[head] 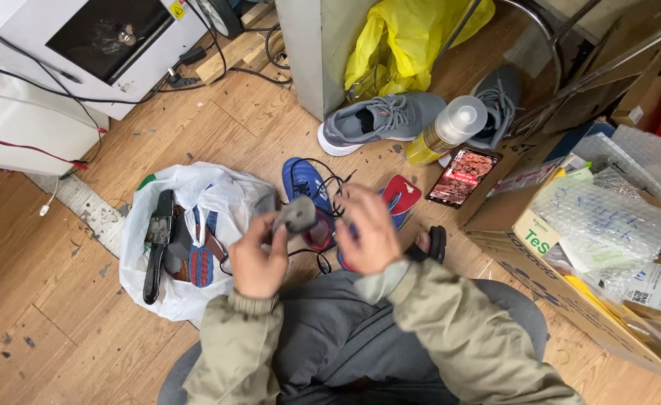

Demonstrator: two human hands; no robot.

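Olive-green sleeves (450, 330) are reaching forward over grey trousers (330, 337) toward the wooden floor (45, 300). Up front, the left hand (259, 259) is closing its fingers around a small grey piece (294, 216), holding it just above a blue and red shoe (309, 196). Beside it, the right hand (368, 229) is curling its fingers over the same shoe, though whether it is pinching anything I cannot tell. Black laces (330, 184) are trailing between both hands. Left of them, a white plastic bag (188, 225) is lying open with tools. Farther off, grey sneakers (383, 120), a spray bottle (447, 129) and a phone (464, 176) are sitting near a cardboard box (540, 247).
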